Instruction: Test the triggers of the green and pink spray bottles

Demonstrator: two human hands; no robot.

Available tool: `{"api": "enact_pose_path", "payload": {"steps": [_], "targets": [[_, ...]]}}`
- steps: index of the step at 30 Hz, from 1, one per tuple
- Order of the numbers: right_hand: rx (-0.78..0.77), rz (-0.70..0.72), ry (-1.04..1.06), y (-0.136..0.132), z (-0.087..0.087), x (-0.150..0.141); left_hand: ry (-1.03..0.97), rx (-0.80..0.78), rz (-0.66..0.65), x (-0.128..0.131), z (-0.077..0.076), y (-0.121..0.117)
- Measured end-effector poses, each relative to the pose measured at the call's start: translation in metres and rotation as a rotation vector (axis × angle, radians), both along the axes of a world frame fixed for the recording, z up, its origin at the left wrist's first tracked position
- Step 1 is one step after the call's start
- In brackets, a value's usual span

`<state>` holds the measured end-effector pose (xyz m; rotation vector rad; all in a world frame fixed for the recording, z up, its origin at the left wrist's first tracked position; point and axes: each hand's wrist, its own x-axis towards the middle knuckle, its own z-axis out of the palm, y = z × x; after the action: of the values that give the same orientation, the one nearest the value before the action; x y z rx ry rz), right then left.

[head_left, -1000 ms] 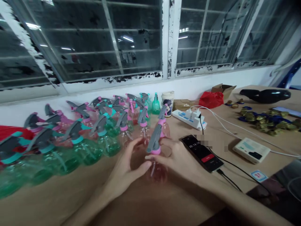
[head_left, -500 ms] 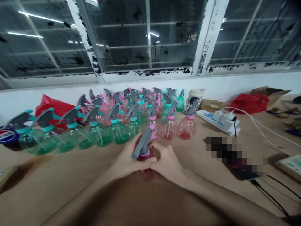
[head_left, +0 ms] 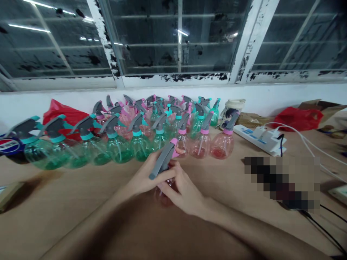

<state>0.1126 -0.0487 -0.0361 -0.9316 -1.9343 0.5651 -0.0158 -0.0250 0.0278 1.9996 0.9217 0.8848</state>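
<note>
Translucent pink spray bottle (head_left: 163,198), long grey lever (head_left: 163,159), pink nozzle (head_left: 174,142).

The held pink spray bottle (head_left: 163,198) is partly hidden by the left hand (head_left: 148,173) and right hand (head_left: 187,189), a dark bottle (head_left: 12,148) is cut off at left, and a device (head_left: 280,187) at right is pixelated.

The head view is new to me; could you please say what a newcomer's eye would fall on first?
Probably the pink spray bottle at the centre, held by the left hand and right hand. Just beyond it, a row of bottles runs from green on the left to pink on the right. Bright red plastic also stands out behind the row's left part.
</note>
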Motion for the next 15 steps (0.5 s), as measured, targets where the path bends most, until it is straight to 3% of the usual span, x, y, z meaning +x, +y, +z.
{"api": "enact_pose_path", "payload": {"steps": [4,8,15], "targets": [[0.009,0.1,-0.201,0.006,-0.002,0.023,0.01,0.032,0.228,-0.003,-0.013,-0.003],[0.007,0.124,-0.319,0.017,-0.018,0.059,0.018,0.048,0.167,-0.001,-0.015,-0.004],[-0.047,-0.035,-0.304,0.024,-0.043,0.091,0.018,0.023,0.132,0.008,-0.011,-0.003]]}}
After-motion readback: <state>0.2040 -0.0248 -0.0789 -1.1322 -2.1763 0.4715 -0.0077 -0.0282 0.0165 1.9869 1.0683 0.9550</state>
